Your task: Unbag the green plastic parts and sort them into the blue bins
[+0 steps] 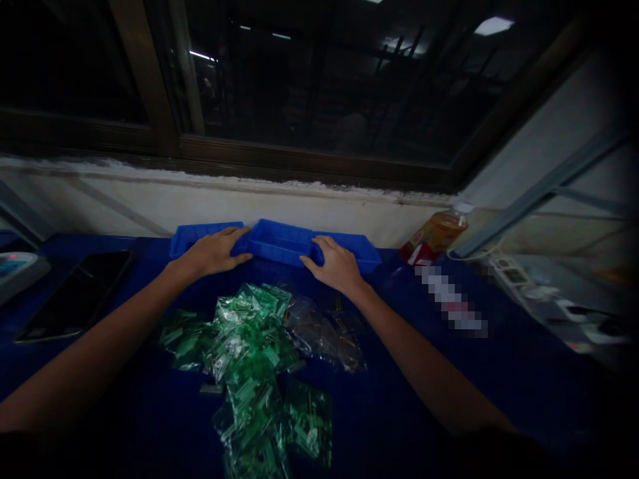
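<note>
The scene is dim, its corners sinking into black. The dark window (319,86) at twelve o'clock carries small white lights, the largest (494,26) between one and two. Green packets (252,332) glint between seven and eight; pixelation (452,299) hides detail between three and four.

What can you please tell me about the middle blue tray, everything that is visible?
The middle blue tray is a shallow, open-topped rectangular box that looks like plastic, with a thin rim and a dim interior. It sits upright near the wall, between two other blue trays. The left hand is near its left end, the right hand at its right end; whether either touches it is unclear.
</note>
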The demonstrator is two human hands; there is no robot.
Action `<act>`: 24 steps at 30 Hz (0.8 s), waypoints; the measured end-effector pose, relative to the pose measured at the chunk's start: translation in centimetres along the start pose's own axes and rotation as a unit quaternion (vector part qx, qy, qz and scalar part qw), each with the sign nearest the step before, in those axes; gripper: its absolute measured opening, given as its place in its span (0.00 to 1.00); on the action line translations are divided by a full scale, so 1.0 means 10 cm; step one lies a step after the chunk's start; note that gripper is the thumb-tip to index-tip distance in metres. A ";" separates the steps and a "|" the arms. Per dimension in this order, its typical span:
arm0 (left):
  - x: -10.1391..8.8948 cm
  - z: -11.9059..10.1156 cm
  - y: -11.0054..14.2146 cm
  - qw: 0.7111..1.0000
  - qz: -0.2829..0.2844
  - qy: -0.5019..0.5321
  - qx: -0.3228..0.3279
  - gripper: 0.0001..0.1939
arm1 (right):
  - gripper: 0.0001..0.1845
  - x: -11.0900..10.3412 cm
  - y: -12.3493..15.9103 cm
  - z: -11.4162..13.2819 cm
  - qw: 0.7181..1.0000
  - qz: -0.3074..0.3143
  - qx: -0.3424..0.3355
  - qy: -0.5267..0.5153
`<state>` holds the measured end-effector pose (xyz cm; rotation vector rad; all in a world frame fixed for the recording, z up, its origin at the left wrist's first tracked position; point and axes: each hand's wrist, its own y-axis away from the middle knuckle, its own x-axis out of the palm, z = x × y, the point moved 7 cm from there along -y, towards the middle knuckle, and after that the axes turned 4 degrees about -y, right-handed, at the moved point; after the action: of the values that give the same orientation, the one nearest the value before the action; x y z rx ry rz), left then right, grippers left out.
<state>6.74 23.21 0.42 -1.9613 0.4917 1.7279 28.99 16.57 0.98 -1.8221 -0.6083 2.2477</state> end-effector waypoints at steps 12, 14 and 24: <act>-0.03 -0.05 -0.05 0.997 -0.034 -0.026 0.070 0.31 | 0.30 0.06 0.02 0.14 0.997 0.022 -0.027 0.071; -0.02 -0.07 -0.02 0.997 -0.037 -0.020 0.067 0.32 | 0.30 0.08 0.02 0.15 0.996 0.022 -0.020 0.081; -0.04 -0.21 0.31 0.996 -0.038 -0.012 0.081 0.31 | 0.33 0.04 0.26 0.32 0.995 0.026 -0.037 0.086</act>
<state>6.71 19.48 0.70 -1.8197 0.5255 1.6097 26.05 13.72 0.01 -2.0642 -0.6252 2.0957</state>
